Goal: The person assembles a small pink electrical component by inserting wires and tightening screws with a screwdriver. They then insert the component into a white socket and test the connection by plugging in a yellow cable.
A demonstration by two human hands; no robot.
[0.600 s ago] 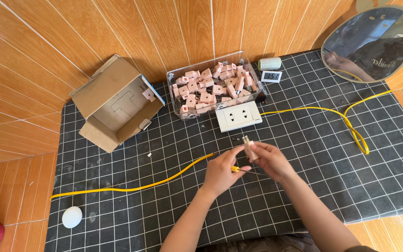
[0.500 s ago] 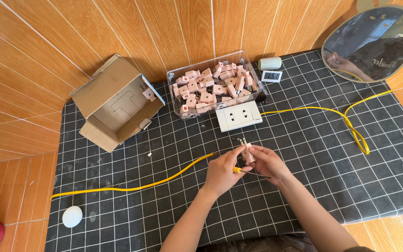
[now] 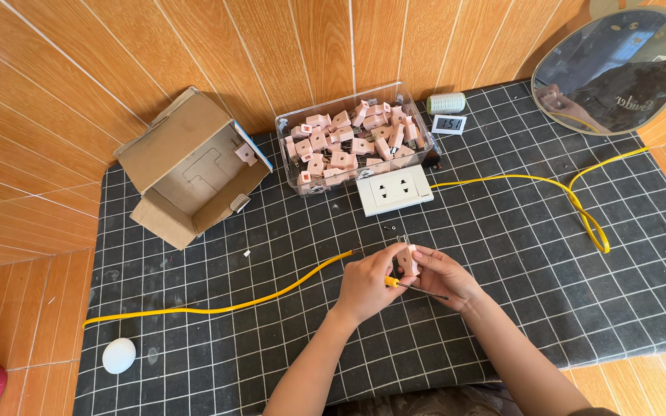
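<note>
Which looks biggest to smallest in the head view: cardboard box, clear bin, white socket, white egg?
1. cardboard box
2. clear bin, a bit smaller
3. white socket
4. white egg, though it lies nearer the camera

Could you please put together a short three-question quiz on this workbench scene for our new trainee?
1. True or false: the cardboard box lies open on its side, to the left of the clear container.
2. What lies directly in front of the clear container? A) a white egg-shaped object B) a white double socket C) a round mirror
3. Fill in: both hands meet around a small ____-coloured plug.

Key
1. True.
2. B: the white double socket lies there, with a yellow cable running off to its right.
3. Pink: the left hand and right hand hold the pink plug; a yellow-handled screwdriver is between them.
</note>
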